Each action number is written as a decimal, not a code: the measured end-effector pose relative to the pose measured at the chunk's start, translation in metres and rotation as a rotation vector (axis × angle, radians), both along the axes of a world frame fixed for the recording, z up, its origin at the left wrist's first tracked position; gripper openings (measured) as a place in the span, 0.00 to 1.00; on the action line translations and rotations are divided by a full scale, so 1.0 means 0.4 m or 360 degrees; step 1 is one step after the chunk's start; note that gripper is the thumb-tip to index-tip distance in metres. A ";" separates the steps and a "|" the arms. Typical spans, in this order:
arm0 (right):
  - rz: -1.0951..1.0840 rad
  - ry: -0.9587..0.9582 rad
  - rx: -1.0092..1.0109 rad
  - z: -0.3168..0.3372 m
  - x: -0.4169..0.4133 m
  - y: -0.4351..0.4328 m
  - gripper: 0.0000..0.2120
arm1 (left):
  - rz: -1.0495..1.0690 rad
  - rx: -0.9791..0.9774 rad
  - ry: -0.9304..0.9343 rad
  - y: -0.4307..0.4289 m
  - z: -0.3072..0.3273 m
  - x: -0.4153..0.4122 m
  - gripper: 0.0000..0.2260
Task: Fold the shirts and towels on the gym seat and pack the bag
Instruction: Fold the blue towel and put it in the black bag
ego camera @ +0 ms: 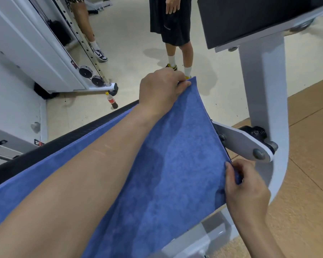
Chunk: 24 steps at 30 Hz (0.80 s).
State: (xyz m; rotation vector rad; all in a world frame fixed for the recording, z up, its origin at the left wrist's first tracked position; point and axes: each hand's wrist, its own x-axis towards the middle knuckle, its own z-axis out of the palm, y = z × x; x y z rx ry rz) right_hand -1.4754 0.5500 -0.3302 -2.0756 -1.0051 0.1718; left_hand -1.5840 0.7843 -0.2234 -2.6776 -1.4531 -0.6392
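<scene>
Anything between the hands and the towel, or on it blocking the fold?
Nothing visible. The left hand pinches the far corner of the blue towel, the right hand the near corner; only the left forearm crosses it.

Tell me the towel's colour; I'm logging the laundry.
The towel is plain blue, best seen in the head view.

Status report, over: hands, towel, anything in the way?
Left hand pinches blue towel at far corner, right hand at near corner. Spread over black seat. White frame beside right hand.
</scene>
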 end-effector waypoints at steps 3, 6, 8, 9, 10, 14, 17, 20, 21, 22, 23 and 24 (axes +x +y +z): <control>-0.0037 -0.0014 -0.0010 -0.014 0.006 -0.002 0.08 | 0.0000 0.0038 0.0096 -0.020 0.010 -0.013 0.14; 0.0006 -0.0253 0.0103 -0.026 0.016 -0.020 0.12 | -0.0092 0.0272 -0.0039 -0.084 0.004 -0.085 0.12; 0.0107 -0.0378 0.0198 -0.032 0.021 -0.036 0.12 | -0.0143 0.0244 -0.0079 -0.185 -0.023 -0.141 0.10; 0.0189 -0.0397 0.0218 -0.033 0.018 -0.041 0.12 | -0.0145 0.0150 -0.0052 -0.248 -0.040 -0.170 0.09; 0.0289 -0.0398 0.0206 -0.033 0.010 -0.044 0.13 | -0.0126 0.0053 -0.0030 -0.314 -0.057 -0.207 0.08; 0.0480 -0.0441 -0.0058 -0.020 -0.001 -0.052 0.14 | 0.0142 -0.0261 -0.0142 -0.541 -0.132 -0.376 0.10; 0.0463 -0.0571 -0.0110 0.024 -0.031 -0.046 0.14 | 0.0490 -0.0307 -0.0267 -0.691 -0.153 -0.529 0.12; 0.0765 -0.0516 0.0027 0.081 -0.119 -0.008 0.17 | 0.0855 -0.0299 -0.0349 -0.797 -0.141 -0.664 0.14; 0.0913 -0.0466 0.0048 0.101 -0.162 0.008 0.16 | 0.0960 -0.0281 -0.0383 -0.819 -0.135 -0.706 0.14; 0.1059 -0.0415 0.0057 0.123 -0.212 0.022 0.15 | 0.1069 -0.0266 -0.0438 -0.834 -0.127 -0.746 0.12; 0.1193 -0.0377 0.0064 0.144 -0.264 0.032 0.15 | 0.1176 -0.0258 -0.0500 -0.846 -0.119 -0.783 0.11; 0.1314 -0.0366 0.0079 0.164 -0.320 0.041 0.16 | 0.1273 -0.0265 -0.0551 -0.854 -0.112 -0.816 0.11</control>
